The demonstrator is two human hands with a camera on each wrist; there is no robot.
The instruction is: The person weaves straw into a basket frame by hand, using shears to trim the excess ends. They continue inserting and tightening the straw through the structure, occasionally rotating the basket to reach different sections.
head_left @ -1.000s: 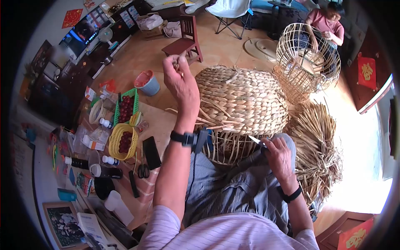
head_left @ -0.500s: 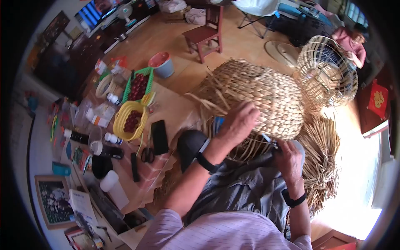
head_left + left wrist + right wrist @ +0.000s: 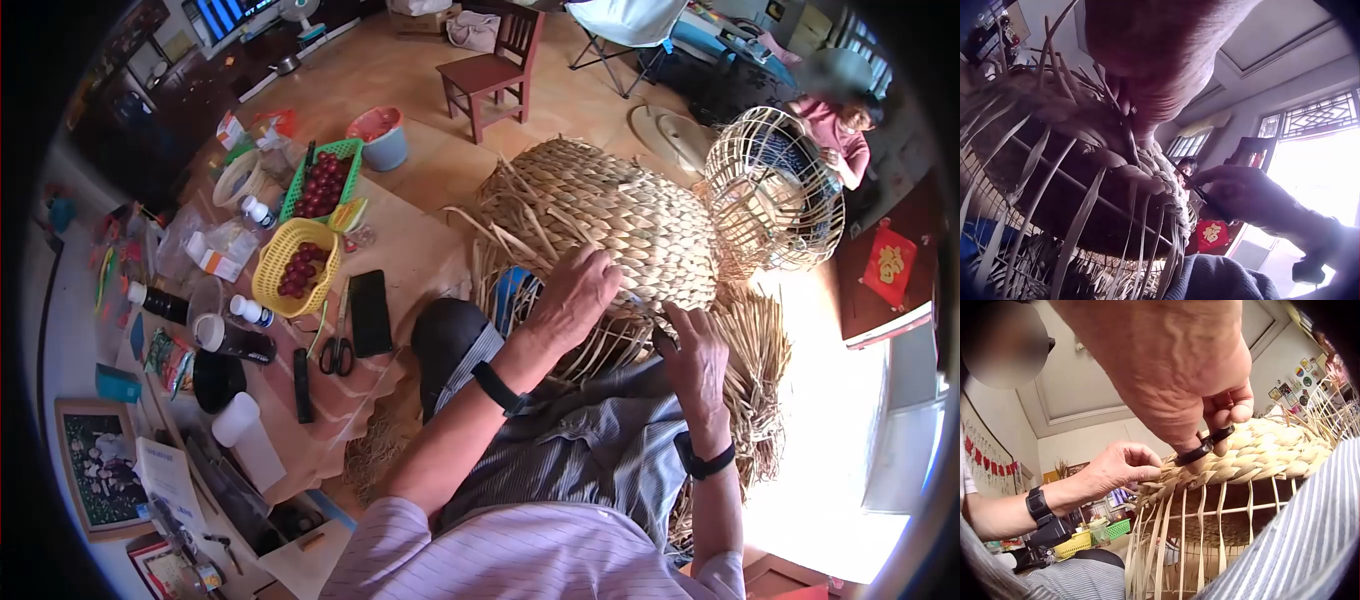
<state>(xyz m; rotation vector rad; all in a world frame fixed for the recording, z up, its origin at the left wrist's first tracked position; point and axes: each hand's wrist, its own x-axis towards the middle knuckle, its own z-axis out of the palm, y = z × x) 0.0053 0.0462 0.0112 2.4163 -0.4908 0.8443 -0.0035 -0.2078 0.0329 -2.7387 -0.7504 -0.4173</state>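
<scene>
A large basket (image 3: 640, 225) of braided dry plant strands stands tipped over my lap, its woven part up and its bare ribs (image 3: 1202, 519) showing below. At the braided edge my left hand (image 3: 575, 300) pinches a thin strand (image 3: 1127, 140) between thumb and fingers. On the other side of that edge my right hand (image 3: 697, 355) holds black-handled scissors (image 3: 1205, 447), thumb and a finger through the loops. Their blades point toward the left hand, partly hidden behind the fingers and the weave. Loose strand ends (image 3: 510, 240) stick out at the basket's left.
At left, a table (image 3: 400, 245) bears a yellow basket (image 3: 262, 275) and a green basket (image 3: 352, 150) of round red fruit, a phone (image 3: 371, 313), other scissors (image 3: 337, 355) and bottles. A straw bundle (image 3: 755, 360) lies right. Another person (image 3: 840, 135) sits beyond an open-ribbed frame (image 3: 775, 190).
My left hand has come down from its raised position to the basket's edge and pinches a strand there. The right hand stays near the edge with the scissors. The head view has turned left.
</scene>
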